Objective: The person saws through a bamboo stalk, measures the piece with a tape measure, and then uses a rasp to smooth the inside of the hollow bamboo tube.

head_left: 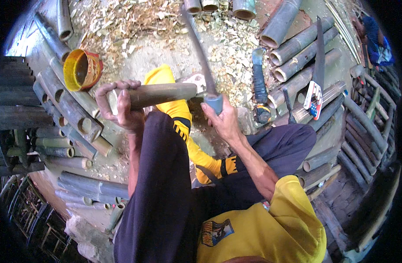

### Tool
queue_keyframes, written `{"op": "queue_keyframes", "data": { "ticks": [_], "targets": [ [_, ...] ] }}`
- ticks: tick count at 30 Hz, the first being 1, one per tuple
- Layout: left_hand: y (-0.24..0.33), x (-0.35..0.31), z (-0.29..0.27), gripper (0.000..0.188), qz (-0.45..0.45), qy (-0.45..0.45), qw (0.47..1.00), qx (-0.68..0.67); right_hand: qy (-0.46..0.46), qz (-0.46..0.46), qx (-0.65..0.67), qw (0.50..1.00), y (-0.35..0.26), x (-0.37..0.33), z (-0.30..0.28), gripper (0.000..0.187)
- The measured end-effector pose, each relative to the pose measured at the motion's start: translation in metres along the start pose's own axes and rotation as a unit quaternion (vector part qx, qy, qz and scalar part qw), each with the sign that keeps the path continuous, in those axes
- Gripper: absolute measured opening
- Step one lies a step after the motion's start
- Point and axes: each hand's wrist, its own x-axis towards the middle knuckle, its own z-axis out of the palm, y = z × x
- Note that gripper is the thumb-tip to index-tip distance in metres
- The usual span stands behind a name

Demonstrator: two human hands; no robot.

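Note:
My left hand (121, 104) is wrapped round the left end of a short brown bamboo tube (168, 93), held level above my raised knee. In my right hand (226, 122) is a machete (198, 46), gripped by its grey-blue handle. Its long dark blade points up and away, just past the tube's right end. Under the tube, my foot in a yellow sock (174, 111) rests on the ground. Whether the blade touches the tube, I cannot tell.
Pale wood chips (142, 26) cover the ground ahead. A yellow-and-red bucket (82, 70) stands at left, among bamboo tubes (69, 103). To the right lie a tool with a black-wrapped shaft (259, 76), a handsaw (318, 61), a dark-handled tool (289, 107) and more bamboo (304, 46).

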Motion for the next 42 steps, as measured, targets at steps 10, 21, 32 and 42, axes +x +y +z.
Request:
{"op": "queue_keyframes", "data": {
  "ticks": [10,21,32,42],
  "targets": [
    [-0.004,-0.004,-0.005,0.032,0.001,-0.112,0.994,-0.011,-0.053,0.044,-0.066,0.995,0.029,0.007,-0.001,0.035],
    [0.010,0.007,-0.015,0.032,0.014,-0.286,0.953,0.097,-0.062,0.047,-0.053,0.996,0.039,0.008,-0.009,0.040],
    [0.039,0.024,-0.054,0.036,-0.066,-0.318,0.871,0.367,-0.103,0.047,-0.027,0.993,0.049,0.013,-0.005,0.036],
    [-0.036,0.002,-0.055,0.074,-0.127,-0.371,0.783,0.483,-0.057,0.020,-0.042,0.997,0.070,0.000,0.013,0.043]
  ]
}}
